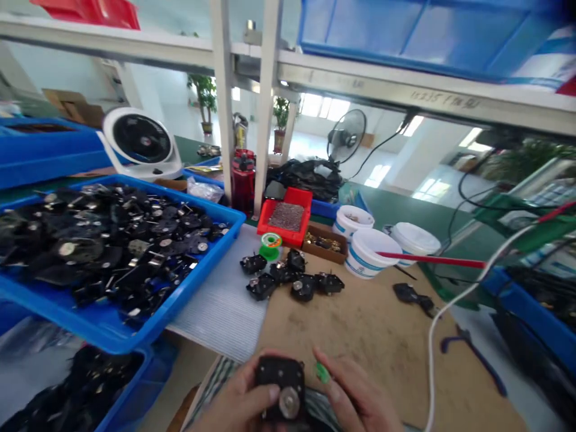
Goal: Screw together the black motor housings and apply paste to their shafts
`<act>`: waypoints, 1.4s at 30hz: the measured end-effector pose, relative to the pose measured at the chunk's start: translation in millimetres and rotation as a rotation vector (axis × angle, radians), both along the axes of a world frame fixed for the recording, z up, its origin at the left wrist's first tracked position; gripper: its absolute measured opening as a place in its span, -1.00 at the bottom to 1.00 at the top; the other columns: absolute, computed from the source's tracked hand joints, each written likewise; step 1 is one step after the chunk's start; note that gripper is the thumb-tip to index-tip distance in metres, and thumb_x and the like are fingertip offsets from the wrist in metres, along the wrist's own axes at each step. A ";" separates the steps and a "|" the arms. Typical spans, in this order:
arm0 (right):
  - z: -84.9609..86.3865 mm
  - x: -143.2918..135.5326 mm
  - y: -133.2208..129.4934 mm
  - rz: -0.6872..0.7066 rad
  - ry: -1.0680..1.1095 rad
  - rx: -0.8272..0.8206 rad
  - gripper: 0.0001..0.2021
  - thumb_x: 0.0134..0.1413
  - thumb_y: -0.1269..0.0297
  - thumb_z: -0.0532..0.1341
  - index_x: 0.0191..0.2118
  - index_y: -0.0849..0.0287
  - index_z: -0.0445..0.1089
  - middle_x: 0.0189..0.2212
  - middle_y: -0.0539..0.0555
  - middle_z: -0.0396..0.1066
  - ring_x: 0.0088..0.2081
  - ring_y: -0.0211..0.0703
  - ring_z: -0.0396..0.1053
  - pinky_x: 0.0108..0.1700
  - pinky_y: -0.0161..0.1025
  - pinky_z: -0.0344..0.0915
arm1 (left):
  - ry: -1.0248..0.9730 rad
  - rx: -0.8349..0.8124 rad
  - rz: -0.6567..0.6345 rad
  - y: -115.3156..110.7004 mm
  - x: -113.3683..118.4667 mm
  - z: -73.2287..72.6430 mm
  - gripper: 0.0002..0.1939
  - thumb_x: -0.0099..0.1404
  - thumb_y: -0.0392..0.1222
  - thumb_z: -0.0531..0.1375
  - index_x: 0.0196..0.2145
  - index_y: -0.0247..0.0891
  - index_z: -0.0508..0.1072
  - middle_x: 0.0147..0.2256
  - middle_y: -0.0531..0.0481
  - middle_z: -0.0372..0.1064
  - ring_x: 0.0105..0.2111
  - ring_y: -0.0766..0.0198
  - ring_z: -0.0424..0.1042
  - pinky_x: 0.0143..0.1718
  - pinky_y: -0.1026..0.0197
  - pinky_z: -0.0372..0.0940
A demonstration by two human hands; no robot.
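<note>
At the bottom centre, my left hand (252, 396) holds a black part (281, 384) with a round silver disc on its face, thumb lying on it. My right hand (355, 390) is beside it on the right, thumb and index finger bent towards each other around a small green piece (323, 372). Beyond the hands, several similar black parts (303, 287) lie grouped on the brown board (378, 336). A green spool (270, 246) stands just behind them.
A large blue tray (180, 300) heaped with black parts fills the left. Behind the board are a red bin (306, 207), a cardboard box (330, 255) and white tubs (366, 258). A white cable (431, 372) and blue-handled pliers (486, 360) lie right. Shelf posts (267, 90) rise behind.
</note>
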State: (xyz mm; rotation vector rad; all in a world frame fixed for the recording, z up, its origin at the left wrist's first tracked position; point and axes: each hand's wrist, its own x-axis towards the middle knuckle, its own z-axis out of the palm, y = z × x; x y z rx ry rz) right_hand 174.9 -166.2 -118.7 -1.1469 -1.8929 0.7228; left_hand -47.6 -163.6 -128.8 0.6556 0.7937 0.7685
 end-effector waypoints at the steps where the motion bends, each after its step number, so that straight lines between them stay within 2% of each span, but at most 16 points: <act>1: -1.3 -1.3 -0.7 0.016 -0.005 0.044 -0.67 0.34 0.20 0.07 0.14 0.04 0.36 -0.24 0.13 0.50 -0.25 -0.14 0.50 -0.19 -0.32 0.46 | 0.007 -0.052 0.068 -2.0 0.8 1.0 -0.55 0.10 0.02 0.35 -0.07 -0.10 0.37 -0.31 0.03 0.49 -0.49 0.32 0.43 -0.52 0.35 0.14; 3: -4.5 -3.1 -3.6 0.068 -0.071 0.118 -0.62 0.30 0.26 0.12 0.19 0.07 0.29 -0.19 0.15 0.49 -0.21 -0.15 0.51 -0.18 -0.35 0.46 | 0.039 -0.095 0.167 -5.2 3.6 5.8 -0.55 0.11 -0.03 0.34 -0.08 -0.12 0.31 -0.33 0.04 0.47 -0.54 0.38 0.37 -0.56 0.37 0.04; 6: -7.5 -4.0 -8.2 0.135 -0.225 0.177 -0.55 0.23 0.34 0.18 0.22 0.14 0.24 -0.11 0.19 0.49 -0.12 -0.12 0.51 -0.12 -0.37 0.46 | 0.090 -0.094 0.242 -7.5 8.2 11.5 -0.51 0.12 -0.02 0.33 -0.05 -0.11 0.26 -0.30 0.05 0.44 -0.51 0.36 0.37 -0.51 0.33 0.11; 12: -3.9 -9.2 -8.2 0.085 -0.320 0.221 -0.63 0.21 0.33 0.18 0.13 0.20 0.29 -0.13 0.20 0.50 -0.17 -0.10 0.53 -0.18 -0.32 0.50 | 0.127 -0.041 0.212 -8.4 9.8 4.5 -0.41 0.16 0.04 0.30 0.06 -0.11 0.19 -0.30 0.04 0.42 -0.47 0.32 0.38 -0.47 0.29 0.16; 17: 2.8 -11.8 -7.3 0.055 -0.328 0.272 -0.70 0.27 0.29 0.14 0.07 0.23 0.34 -0.19 0.21 0.52 -0.22 -0.10 0.55 -0.23 -0.34 0.51 | 0.140 -0.012 0.212 -9.1 8.5 1.1 -0.42 0.16 0.05 0.30 0.06 -0.11 0.20 -0.32 0.06 0.41 -0.46 0.29 0.41 -0.47 0.27 0.18; 24: 4.0 -15.5 -9.6 0.076 -0.382 0.205 -0.68 0.26 0.32 0.12 0.11 0.21 0.32 -0.17 0.22 0.50 -0.21 -0.07 0.53 -0.23 -0.29 0.51 | 0.223 -0.001 0.225 -7.9 9.2 2.9 -0.48 0.17 0.07 0.29 0.03 -0.07 0.25 -0.23 0.05 0.42 -0.44 0.27 0.39 -0.40 0.21 0.28; 28: 3.9 -17.7 -10.8 0.079 -0.351 0.155 -0.64 0.23 0.34 0.13 0.13 0.18 0.31 -0.15 0.21 0.49 -0.20 -0.07 0.52 -0.22 -0.28 0.49 | 0.243 0.002 0.208 -6.7 8.6 2.4 -0.44 0.14 0.13 0.29 0.02 -0.08 0.26 -0.24 0.02 0.42 -0.44 0.25 0.40 -0.41 0.20 0.29; 31: 8.3 -19.7 -9.3 0.036 -0.192 0.019 -0.67 0.20 0.31 0.16 0.08 0.17 0.35 -0.18 0.17 0.50 -0.21 -0.10 0.50 -0.19 -0.28 0.45 | 0.275 0.027 0.212 -5.3 8.3 2.3 -0.42 0.15 0.14 0.28 0.04 -0.10 0.24 -0.28 0.03 0.42 -0.45 0.25 0.40 -0.44 0.23 0.26; 34: 15.4 -23.0 -5.9 -0.015 -0.004 -0.312 -0.73 0.30 0.17 0.08 -0.08 0.18 0.42 -0.31 0.10 0.52 -0.30 -0.15 0.48 -0.25 -0.31 0.39 | 0.350 0.068 0.221 -3.2 8.6 3.6 -0.40 0.15 0.17 0.26 0.05 -0.13 0.23 -0.31 0.04 0.43 -0.46 0.24 0.39 -0.47 0.25 0.23; 37: 18.7 -26.6 -3.1 0.005 0.021 -0.576 -0.55 0.36 0.00 -0.04 -0.32 0.21 0.41 -0.52 0.05 0.47 -0.46 -0.21 0.40 -0.40 -0.35 0.25 | 0.396 0.095 0.208 -2.1 8.9 3.9 -0.40 0.17 0.17 0.24 0.06 -0.15 0.22 -0.35 0.04 0.42 -0.44 0.22 0.39 -0.44 0.24 0.24; 42: 15.8 -30.4 -1.9 0.008 -0.001 -0.655 -0.50 0.33 -0.08 -0.05 -0.41 0.19 0.36 -0.57 0.01 0.41 -0.53 -0.25 0.31 -0.45 -0.37 0.13 | 0.388 0.101 0.207 -2.5 9.4 1.2 -0.43 0.18 0.14 0.24 0.05 -0.16 0.23 -0.34 0.04 0.42 -0.45 0.22 0.39 -0.47 0.24 0.22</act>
